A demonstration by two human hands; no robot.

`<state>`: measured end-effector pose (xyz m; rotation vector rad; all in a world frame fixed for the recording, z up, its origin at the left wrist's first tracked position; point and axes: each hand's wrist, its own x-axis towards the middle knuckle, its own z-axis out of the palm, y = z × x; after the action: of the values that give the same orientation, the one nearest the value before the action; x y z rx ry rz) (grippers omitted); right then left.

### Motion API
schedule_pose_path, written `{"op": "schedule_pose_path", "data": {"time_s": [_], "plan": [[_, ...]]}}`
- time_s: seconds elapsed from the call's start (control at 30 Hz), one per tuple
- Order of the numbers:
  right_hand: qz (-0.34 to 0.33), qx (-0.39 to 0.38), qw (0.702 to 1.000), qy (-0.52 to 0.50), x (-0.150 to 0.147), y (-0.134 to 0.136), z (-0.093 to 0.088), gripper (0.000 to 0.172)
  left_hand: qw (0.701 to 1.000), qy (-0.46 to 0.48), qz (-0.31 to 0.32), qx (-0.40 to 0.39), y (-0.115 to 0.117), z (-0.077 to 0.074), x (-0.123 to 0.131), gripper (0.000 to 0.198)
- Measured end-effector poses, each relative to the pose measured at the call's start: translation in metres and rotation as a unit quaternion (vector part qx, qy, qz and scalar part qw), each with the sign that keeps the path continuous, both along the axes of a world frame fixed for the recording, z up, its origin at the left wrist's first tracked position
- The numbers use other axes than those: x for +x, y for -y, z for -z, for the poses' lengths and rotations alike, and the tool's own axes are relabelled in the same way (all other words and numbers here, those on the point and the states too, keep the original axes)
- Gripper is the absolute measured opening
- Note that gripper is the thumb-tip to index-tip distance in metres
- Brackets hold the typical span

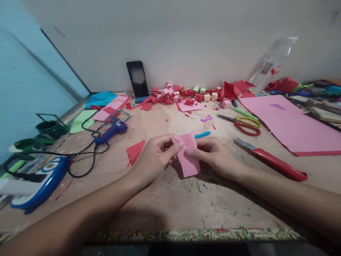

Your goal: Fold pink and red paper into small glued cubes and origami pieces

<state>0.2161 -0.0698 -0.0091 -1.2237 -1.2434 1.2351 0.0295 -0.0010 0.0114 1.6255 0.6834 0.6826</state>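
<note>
A small folded piece of pink paper (189,163) is held up between both hands over the middle of the table. My left hand (162,153) pinches its upper left side, thumb on the front face. From the other side my right hand (213,153) grips the right edge, its thumb pressed on the paper and its fingers behind. Just beyond the right hand lies a blue pen-like stick (203,134), partly hidden. A red paper piece (135,152) rests on the table beside the left hand.
On the left are a blue glue gun (110,132) with a looping cord and a blue-white device (45,185). To the right lie a red-handled knife (277,163), scissors (243,124) and pink sheets (293,124). Small paper cubes (183,93) and a phone (137,80) stand behind.
</note>
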Motion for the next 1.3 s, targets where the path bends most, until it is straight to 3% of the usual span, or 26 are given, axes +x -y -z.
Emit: {"op": "schedule_pose_path", "data": {"time_s": [0.17, 0.37, 1.0, 1.3], "plan": [[0.009, 0.007, 1.000, 0.000, 0.0000, 0.0003, 0.0007, 0.031, 1.000, 0.016, 0.011, -0.007, -0.0001, 0.0033, -0.0001, 0.017], [0.011, 0.004, 1.000, 0.023, -0.0009, 0.0013, -0.0010, 0.033, 1.000, 0.005, -0.002, 0.010, -0.0003, 0.0028, -0.0009, 0.029], [-0.002, 0.004, 1.000, -0.001, -0.0015, 0.0008, -0.0003, 0.026, 0.999, -0.014, -0.009, 0.037, -0.0029, 0.0060, -0.0024, 0.034], [0.029, 0.009, 0.998, -0.055, -0.0024, 0.0004, -0.0023, 0.028, 1.000, 0.004, 0.022, 0.004, 0.0010, 0.0072, 0.0033, 0.020]]}}
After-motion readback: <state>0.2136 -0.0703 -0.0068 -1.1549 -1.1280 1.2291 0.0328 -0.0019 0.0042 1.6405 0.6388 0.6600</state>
